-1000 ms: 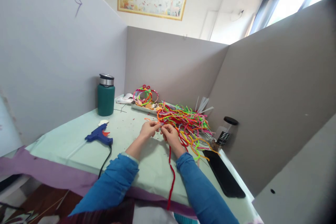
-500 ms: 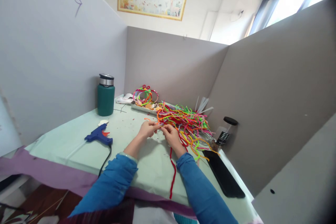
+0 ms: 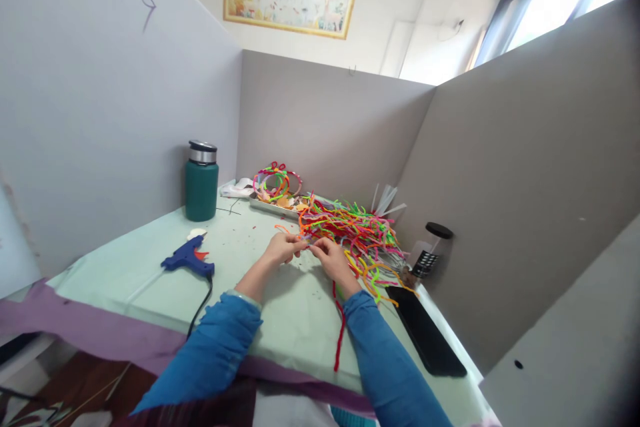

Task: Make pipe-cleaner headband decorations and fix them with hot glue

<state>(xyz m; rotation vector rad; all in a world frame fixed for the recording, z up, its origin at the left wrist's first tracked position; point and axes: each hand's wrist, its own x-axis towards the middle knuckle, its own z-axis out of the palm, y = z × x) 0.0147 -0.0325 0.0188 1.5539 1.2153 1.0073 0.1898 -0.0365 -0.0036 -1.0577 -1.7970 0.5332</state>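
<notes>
Over the middle of the table, my left hand and my right hand are close together, fingertips pinched and nearly meeting. A red fuzzy stem hangs down beneath my right hand toward the front edge; its upper part is hidden by the hand, and my right fingers seem to hold it. What my left fingers pinch is too small to make out. Just behind the hands lies a heap of coloured fuzzy stems.
At left are a blue glue gun with a black cord and a green bottle. A metal tray holds scraps and coloured rings. To the right are a black phone and a black-lidded container. Grey partitions surround the table.
My right hand has shifted slightly right, away from my left fingertips. The hanging red stem has swung right with it. My left hand has barely moved.
</notes>
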